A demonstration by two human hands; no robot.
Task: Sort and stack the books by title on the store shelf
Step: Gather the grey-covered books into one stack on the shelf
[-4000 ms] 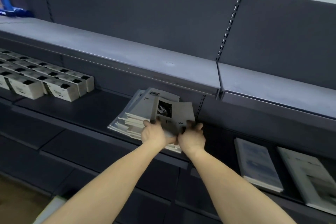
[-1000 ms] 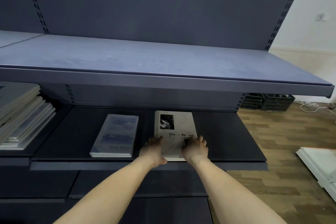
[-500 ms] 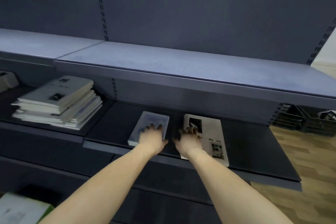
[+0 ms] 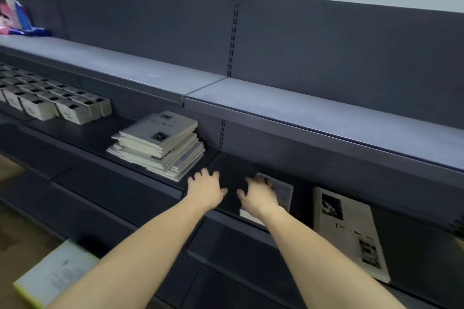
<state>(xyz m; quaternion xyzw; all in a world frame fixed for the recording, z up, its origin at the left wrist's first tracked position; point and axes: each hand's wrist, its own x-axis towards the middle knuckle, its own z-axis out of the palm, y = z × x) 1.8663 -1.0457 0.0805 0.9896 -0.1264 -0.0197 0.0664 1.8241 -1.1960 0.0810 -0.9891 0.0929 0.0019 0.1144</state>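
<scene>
— Where are the hands?
— My left hand [image 4: 204, 189] and right hand [image 4: 258, 195] are spread, holding nothing; the mixed stack [image 4: 158, 143] is at ten o'clock.
— Advice?
— I lift only the top book [image 4: 160, 130], probably matching the white book [image 4: 349, 233].

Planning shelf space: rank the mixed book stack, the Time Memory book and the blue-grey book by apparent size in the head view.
1. mixed book stack
2. Time Memory book, though nearer the camera
3. blue-grey book, partly hidden by the right hand
</scene>
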